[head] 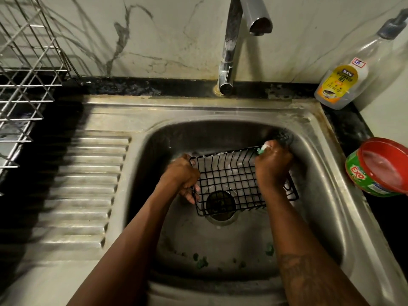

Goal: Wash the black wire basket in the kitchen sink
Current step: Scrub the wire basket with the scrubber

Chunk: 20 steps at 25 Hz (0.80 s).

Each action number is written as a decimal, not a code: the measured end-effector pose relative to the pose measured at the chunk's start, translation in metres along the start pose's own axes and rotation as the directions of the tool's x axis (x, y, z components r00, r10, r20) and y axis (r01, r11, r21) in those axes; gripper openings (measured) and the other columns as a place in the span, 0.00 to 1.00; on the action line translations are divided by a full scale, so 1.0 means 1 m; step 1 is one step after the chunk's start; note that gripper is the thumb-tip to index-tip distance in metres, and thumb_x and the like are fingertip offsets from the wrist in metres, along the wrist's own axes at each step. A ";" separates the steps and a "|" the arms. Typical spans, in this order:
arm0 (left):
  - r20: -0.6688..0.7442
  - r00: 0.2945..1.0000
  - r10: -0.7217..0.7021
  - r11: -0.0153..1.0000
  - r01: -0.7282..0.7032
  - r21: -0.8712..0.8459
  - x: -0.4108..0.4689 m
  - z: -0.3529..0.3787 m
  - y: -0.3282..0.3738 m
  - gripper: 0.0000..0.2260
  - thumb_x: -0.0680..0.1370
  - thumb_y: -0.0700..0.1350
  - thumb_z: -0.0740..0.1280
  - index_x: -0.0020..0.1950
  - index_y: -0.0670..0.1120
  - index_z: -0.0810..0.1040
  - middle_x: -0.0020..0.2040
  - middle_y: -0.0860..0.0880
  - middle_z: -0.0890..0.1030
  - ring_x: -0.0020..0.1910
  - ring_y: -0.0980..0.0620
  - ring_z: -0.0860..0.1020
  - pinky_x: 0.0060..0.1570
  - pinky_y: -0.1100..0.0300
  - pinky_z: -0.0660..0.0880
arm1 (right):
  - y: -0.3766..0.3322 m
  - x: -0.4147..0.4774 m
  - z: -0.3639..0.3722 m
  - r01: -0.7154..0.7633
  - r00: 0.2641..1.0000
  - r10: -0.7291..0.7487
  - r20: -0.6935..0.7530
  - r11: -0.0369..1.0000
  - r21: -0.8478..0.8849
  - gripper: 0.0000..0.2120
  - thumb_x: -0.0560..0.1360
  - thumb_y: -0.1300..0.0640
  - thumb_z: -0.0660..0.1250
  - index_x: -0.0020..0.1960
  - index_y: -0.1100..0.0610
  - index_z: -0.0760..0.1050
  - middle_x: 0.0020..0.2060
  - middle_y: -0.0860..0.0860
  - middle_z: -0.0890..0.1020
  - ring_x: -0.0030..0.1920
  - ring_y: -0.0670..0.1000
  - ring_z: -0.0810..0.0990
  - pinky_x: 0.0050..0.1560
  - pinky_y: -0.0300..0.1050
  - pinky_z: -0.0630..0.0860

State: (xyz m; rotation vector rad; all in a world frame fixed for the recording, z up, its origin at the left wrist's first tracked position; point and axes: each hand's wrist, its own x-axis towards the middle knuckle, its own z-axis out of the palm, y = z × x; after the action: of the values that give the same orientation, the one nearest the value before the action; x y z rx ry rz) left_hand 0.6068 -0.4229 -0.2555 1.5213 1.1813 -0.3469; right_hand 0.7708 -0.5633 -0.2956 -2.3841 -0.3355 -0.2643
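The black wire basket (pixel 229 180) is held tilted inside the steel sink (pixel 313 173), above the drain. My left hand (pixel 182 175) grips the basket's left rim, fingers curled round the wire. My right hand (pixel 272 164) holds a soapy green scrub pad (pixel 262 150) against the basket's far right corner. White foam clings to some of the wires. The basket's right side is partly hidden behind my right hand.
The chrome tap (pixel 234 40) stands behind the sink; no water runs. A dishwash gel bottle (pixel 340 85) and a red and green soap tub (pixel 382 168) sit on the right counter. A wire dish rack (pixel 28 74) stands at the left. Green scraps (pixel 201 260) lie on the sink floor.
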 end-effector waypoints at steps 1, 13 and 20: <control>0.004 1.000 0.005 1.000 -0.005 0.009 0.000 0.000 0.000 0.18 0.81 0.30 0.53 0.65 0.49 0.63 0.41 0.35 0.81 0.40 0.31 0.85 0.43 0.33 0.81 | -0.006 -0.007 0.004 -0.085 0.996 0.084 0.008 0.992 0.093 0.10 0.70 0.69 0.67 0.49 0.60 0.80 0.42 0.59 0.84 0.42 0.59 0.83 0.39 0.47 0.79; -0.031 0.999 -0.011 1.000 0.011 -0.006 -0.004 -0.002 0.002 0.09 0.82 0.35 0.61 0.54 0.48 0.68 0.40 0.36 0.83 0.39 0.33 0.85 0.42 0.35 0.82 | -0.056 -0.083 0.060 -0.917 0.380 0.479 0.791 0.310 0.253 0.05 0.77 0.66 0.69 0.50 0.59 0.80 0.41 0.53 0.84 0.42 0.49 0.84 0.52 0.44 0.82; -0.007 1.000 -0.007 1.000 0.007 0.006 -0.002 -0.004 0.001 0.08 0.82 0.36 0.63 0.57 0.47 0.69 0.39 0.35 0.82 0.39 0.33 0.85 0.42 0.36 0.82 | -0.064 -0.079 0.061 -0.947 0.265 0.371 0.890 0.276 0.166 0.03 0.80 0.62 0.66 0.48 0.59 0.78 0.39 0.53 0.82 0.40 0.48 0.81 0.35 0.39 0.80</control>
State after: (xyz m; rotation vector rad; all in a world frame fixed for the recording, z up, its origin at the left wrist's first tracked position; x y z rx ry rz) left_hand 0.6056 -0.4204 -0.2524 1.5245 1.1924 -0.3502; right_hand 0.6821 -0.4897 -0.3224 -1.4283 0.3932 1.1530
